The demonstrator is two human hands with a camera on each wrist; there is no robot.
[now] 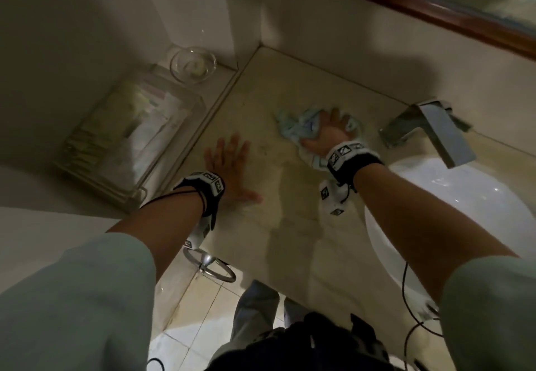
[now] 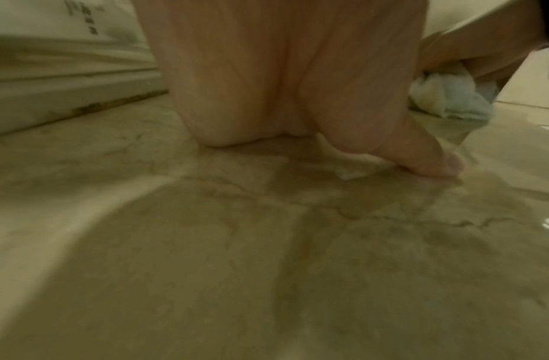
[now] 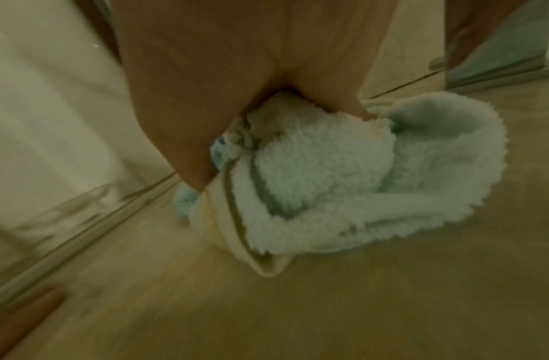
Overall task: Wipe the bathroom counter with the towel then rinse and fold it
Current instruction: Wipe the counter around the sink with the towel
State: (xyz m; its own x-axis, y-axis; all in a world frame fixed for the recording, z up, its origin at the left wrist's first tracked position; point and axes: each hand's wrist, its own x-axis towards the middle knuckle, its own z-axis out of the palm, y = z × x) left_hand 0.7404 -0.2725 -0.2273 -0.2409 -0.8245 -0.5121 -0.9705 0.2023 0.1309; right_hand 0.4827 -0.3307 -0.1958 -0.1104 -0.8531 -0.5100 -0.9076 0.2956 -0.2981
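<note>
A light blue fluffy towel [image 1: 300, 127] [image 3: 344, 182] lies bunched on the beige marble counter [image 1: 290, 214] [image 2: 267, 255], left of the tap. My right hand [image 1: 330, 131] [image 3: 251, 73] bears down on it, and its fingers curl into the cloth. The left wrist view shows that hand over the towel [image 2: 452, 99] at the far right. My left hand [image 1: 229, 165] [image 2: 267, 85] rests flat on the counter near its left edge, fingers spread, thumb [image 2: 427, 160] out to the right. It holds nothing. A wet sheen covers the counter between the hands.
A chrome tap [image 1: 429, 127] and a white sink [image 1: 452, 202] lie right of the towel. On the raised ledge to the left stand a glass bowl [image 1: 193, 63] and a clear tray of sachets [image 1: 130, 136]. A wood-framed mirror [image 1: 435, 14] runs along the back wall.
</note>
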